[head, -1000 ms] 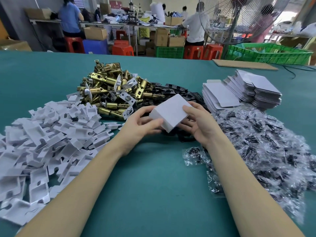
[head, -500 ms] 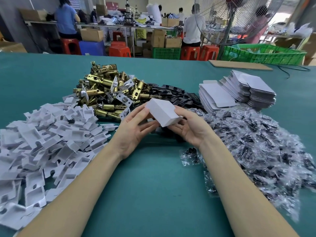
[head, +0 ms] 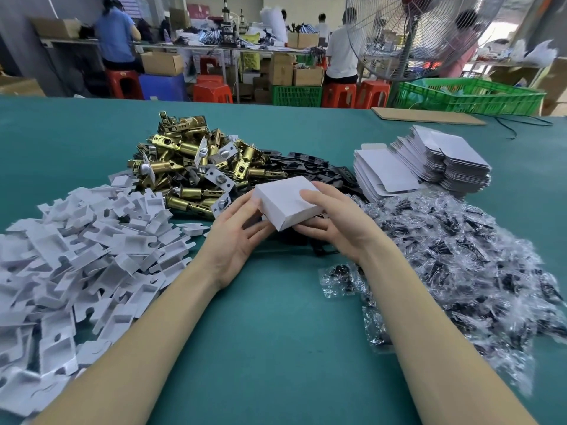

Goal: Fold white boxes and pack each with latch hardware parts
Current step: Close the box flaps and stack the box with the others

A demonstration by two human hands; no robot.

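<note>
over green table [head: 276,348], left hand [head: 236,243] and right hand [head: 337,225] grip closed white box [head: 285,204].

A closed white box [head: 288,201] sits tilted above the green table, near the brass latches [head: 196,167]. Flat white blanks [head: 420,167] are stacked far right; bagged parts [head: 460,256] lie heaped just right.

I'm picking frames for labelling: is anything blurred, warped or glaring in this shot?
Head view: the white box and both hands are sharp; wide-angle lens bends the table edge and stretches the forearms; the bagged parts glint and smear near the right edge; daylight blows out behind the fan.
</note>
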